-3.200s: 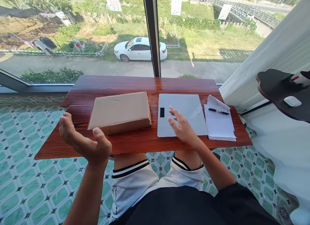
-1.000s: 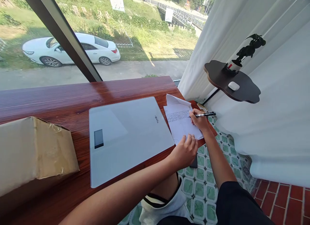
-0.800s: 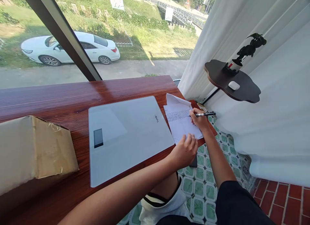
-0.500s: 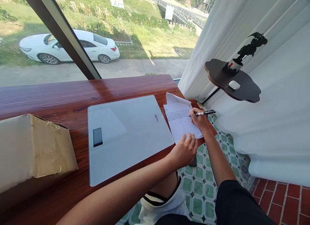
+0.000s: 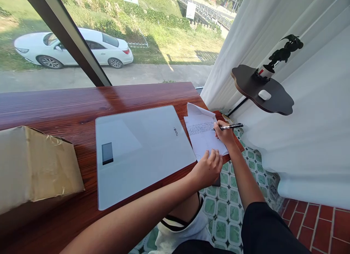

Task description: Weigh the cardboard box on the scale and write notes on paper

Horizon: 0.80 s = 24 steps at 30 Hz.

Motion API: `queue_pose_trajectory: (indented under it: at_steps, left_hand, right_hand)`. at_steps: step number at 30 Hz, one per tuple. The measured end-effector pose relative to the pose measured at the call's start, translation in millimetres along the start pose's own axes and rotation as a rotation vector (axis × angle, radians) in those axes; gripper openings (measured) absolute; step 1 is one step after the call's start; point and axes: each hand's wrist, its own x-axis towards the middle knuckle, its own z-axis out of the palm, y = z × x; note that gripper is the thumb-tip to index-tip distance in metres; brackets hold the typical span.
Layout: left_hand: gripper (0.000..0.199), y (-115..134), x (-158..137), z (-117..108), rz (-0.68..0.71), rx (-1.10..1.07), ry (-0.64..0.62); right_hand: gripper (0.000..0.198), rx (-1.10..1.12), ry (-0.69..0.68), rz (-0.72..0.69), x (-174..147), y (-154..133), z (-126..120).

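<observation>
My right hand (image 5: 224,133) pinches one pen (image 5: 231,127), tip on the paper sheets (image 5: 203,137) at the surface's (image 5: 82,104) right end; writing appears under way. My left hand (image 5: 207,168), fingers loosely curled, pins their near edge. Next entry needs that steadiness. Counted: one scale (image 5: 142,151), one cardboard box (image 5: 35,166)

Bright daylight through window (image 5: 123,35); soft glare on table (image 5: 82,104); sharp focus; wide-angle bending at edges.

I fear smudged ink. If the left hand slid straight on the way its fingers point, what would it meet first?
Probably the right hand with the pen: the left hand points up the paper towards it, though the depth is unclear.
</observation>
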Motion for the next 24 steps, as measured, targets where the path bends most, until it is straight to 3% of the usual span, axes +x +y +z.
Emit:
queue_pose_trajectory:
  at_steps: [14,24]
  left_hand:
    - [0.056,-0.4,0.5,-1.6,0.001,0.015,0.021]
    - [0.057,-2.2,1.0,-5.1,0.013,-0.006,-0.034]
  right_hand:
    - [0.037,-0.032,0.041,-0.053,-0.5,3.5,-1.0]
    - [0.036,-0.008,0.027,-0.003,-0.4,5.0,-0.7]
